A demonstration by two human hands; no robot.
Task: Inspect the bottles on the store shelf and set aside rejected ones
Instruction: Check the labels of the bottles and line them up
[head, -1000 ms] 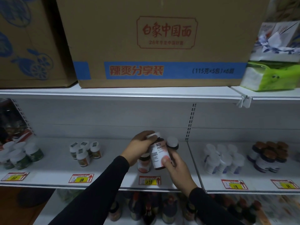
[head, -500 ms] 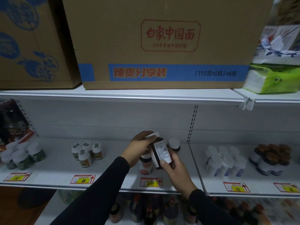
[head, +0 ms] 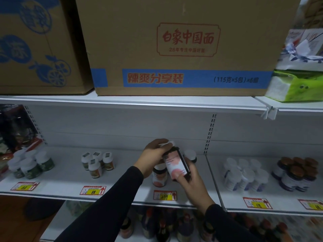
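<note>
Now holding a dark bottle (head: pixel 177 165) tilted above the middle shelf (head: pixel 70 173): left hand (head: pixel 153 157) curled over its white cap, right hand (head: pixel 191 180) gripping its lower body, thumb pressed on the pale pink label. Just below, standing on the shelf, a matching bottle (head: pixel 158 177); another white-capped one (head: pixel 190 155) just behind.

White middle shelf (head: pixel 122 182) with price tags along front edge. On it from left: green-labelled white-cap bottles (head: pixel 31 165), four small white-cap bottles (head: pixel 97 162), pink-labelled bottle (head: pixel 159 177) standing mid-shelf, another white-cap bottle (head: pixel 190 155) behind. Adjoining right shelf (head: pixel 244 198): cluster of white bottles (head: pixel 244 173), brown-cap jars (head: pixel 295 173). Top shelf (head: pixel 139 102) carrying two cardboard boxes (head: pixel 174 49), tissue pack (head: pixel 297 84) on the right.
</note>
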